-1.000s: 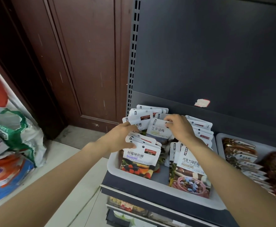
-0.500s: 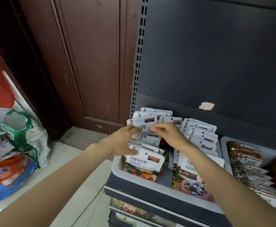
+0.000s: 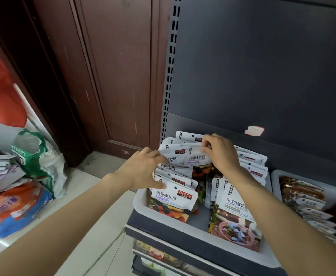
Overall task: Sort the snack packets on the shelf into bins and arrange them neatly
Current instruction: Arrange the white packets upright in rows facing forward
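"ZIRANPEI", "树莓味软糖" on front packet [image 3: 173,198]; "巧克力味奶糖" on right packet [image 3: 236,208]

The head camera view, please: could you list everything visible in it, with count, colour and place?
Grey bin: one, on the shelf, holding the snack packets.
Snack packets: many, exact count unclear, white tops with printed fronts, standing in rows in the grey bin.
Second bin: one, pale grey, right of the first, with brownish packets.
Shelf back panel: one, dark grey.
Sticker: one, pale, on the panel.
Wooden door: one, dark red-brown, left of the shelf.
Bags: several, white-green and orange-blue, on the floor at left.
Left hand: rests on the left packet row.
Right hand: pinches a rear packet's top.
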Available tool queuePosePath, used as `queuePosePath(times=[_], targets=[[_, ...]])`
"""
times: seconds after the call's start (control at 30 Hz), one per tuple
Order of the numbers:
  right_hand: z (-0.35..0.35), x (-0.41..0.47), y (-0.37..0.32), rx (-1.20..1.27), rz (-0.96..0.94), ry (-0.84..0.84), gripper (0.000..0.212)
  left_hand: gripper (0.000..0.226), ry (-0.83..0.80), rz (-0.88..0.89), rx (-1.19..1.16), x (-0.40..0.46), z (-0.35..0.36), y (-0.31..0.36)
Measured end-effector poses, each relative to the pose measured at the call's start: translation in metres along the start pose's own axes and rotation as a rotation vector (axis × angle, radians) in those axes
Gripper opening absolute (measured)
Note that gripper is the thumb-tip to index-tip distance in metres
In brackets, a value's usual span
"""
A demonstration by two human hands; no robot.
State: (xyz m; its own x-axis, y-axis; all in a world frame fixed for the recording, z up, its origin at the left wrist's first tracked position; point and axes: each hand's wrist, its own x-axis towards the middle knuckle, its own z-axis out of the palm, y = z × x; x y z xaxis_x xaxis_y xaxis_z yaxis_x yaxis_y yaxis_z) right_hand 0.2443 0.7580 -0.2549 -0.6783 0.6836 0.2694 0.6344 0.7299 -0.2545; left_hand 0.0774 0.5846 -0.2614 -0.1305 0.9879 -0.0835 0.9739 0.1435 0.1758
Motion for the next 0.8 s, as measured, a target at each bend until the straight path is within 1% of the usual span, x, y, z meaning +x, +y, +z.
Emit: queuePosePath(times=[0.17, 0.23, 0.3, 0.37, 0.4, 0.43, 0.47, 0.5, 0.53, 0.57, 0.6, 0.67, 0.7, 0.73, 0.8], targets=[[-0.016, -0.004, -0.018, 0.116, -0.073, 0.120, 0.011, 0.068, -0.012, 0.008, -0.001, -0.006, -0.001, -0.001], [-0.014, -0.005, -0.026, 0.219, -0.126, 0.112, 0.009, 0.071, -0.035, -0.006, -0.047, -0.007, -0.003, 0.002], [-0.007, -0.005, -0.038, 0.375, -0.166, -0.011, 0.006, 0.081, -0.024, -0.021, -0.069, -0.007, -0.004, 0.004], [0.004, -0.007, -0.046, 0.443, -0.167, -0.181, 0.006, 0.094, -0.005, -0.043, -0.076, -0.008, -0.005, 0.005], [0.009, -0.008, -0.047, 0.443, -0.160, -0.229, 0.008, 0.101, 0.001, -0.056, -0.072, -0.008, -0.005, 0.005], [0.011, -0.010, -0.046, 0.460, -0.147, -0.237, 0.010, 0.107, 0.005, -0.061, -0.066, -0.008, -0.005, 0.005], [0.010, -0.013, -0.043, 0.498, -0.123, -0.198, 0.011, 0.110, 0.002, -0.055, -0.059, -0.007, -0.005, 0.004], [0.007, -0.014, -0.038, 0.519, -0.093, -0.108, 0.013, 0.111, -0.010, -0.044, -0.047, -0.005, -0.005, 0.003], [0.005, -0.015, -0.031, 0.497, -0.058, -0.006, 0.016, 0.109, -0.030, -0.030, -0.024, -0.002, -0.005, 0.001], [0.001, -0.015, -0.024, 0.446, -0.022, 0.056, 0.022, 0.106, -0.051, -0.018, 0.011, 0.000, -0.005, 0.000], [-0.002, -0.015, -0.016, 0.403, 0.007, 0.057, 0.029, 0.104, -0.061, -0.011, 0.045, 0.001, -0.005, 0.000], [-0.004, -0.014, -0.008, 0.417, 0.054, -0.084, 0.037, 0.101, -0.032, -0.005, 0.109, 0.002, -0.005, 0.000], [-0.003, -0.013, -0.007, 0.443, 0.073, -0.161, 0.037, 0.100, -0.007, -0.003, 0.136, 0.002, -0.004, 0.001], [-0.001, -0.012, -0.007, 0.446, 0.077, -0.204, 0.035, 0.100, 0.012, -0.004, 0.147, 0.002, -0.003, 0.002], [0.003, -0.010, -0.011, 0.401, 0.053, -0.190, 0.027, 0.099, -0.006, -0.033, 0.096, 0.002, -0.002, 0.001]])
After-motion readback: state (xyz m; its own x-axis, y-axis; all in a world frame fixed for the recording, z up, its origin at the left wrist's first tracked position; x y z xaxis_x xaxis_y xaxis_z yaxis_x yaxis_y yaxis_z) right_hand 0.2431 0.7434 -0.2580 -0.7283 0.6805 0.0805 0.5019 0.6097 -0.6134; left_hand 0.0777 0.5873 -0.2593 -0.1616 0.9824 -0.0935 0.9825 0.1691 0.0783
